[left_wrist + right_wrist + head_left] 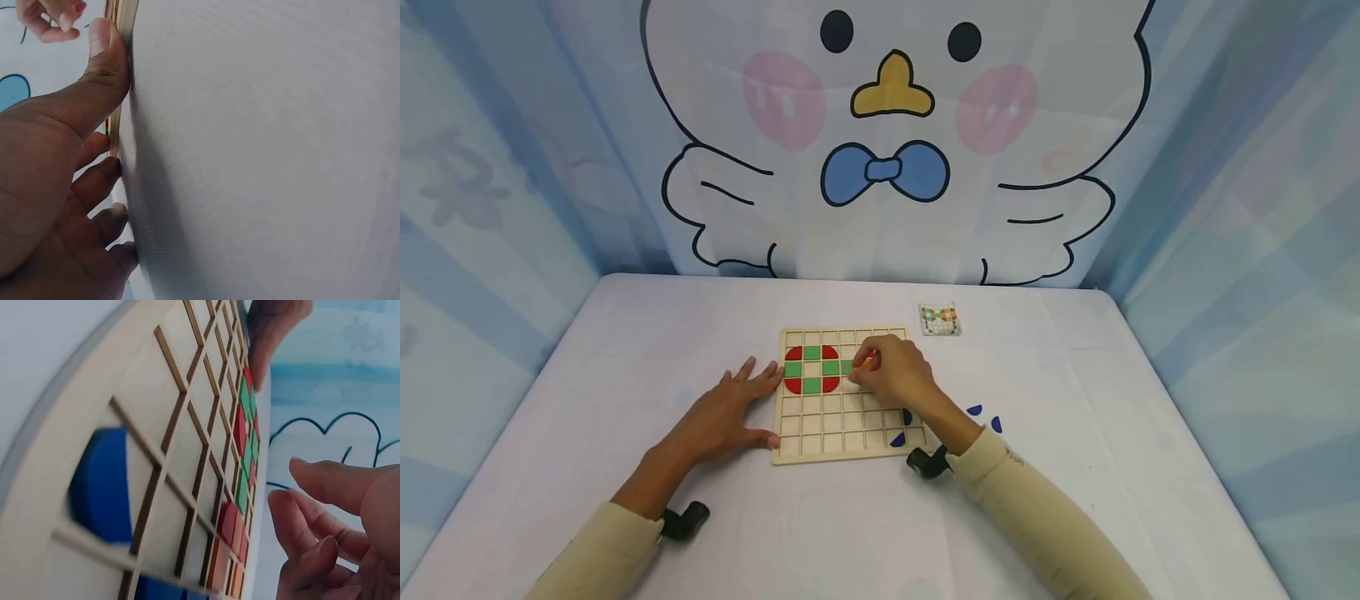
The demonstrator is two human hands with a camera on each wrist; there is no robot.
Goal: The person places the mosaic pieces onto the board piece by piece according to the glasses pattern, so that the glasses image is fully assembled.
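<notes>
A wooden grid board (820,429) lies on the table with red rounded pieces (793,386) and green square pieces (812,386) in its upper-left cells. My left hand (718,421) rests against the board's left edge, fingers spread; in the left wrist view its thumb (106,62) touches the edge. Over the board's upper right is my right hand (895,371), partly covering red and orange pieces. The right wrist view shows those red (228,519) and orange pieces (217,565) lying in cells. Its thumb and fingers are bent there, with a gap and nothing visible between them.
Two blue half-round pieces (898,440) lie on the board's lower right. Two more blue pieces (996,424) are on the white table right of it. A small pattern card (940,320) lies beyond the board's upper-right corner. A printed curtain (880,242) stands behind the table.
</notes>
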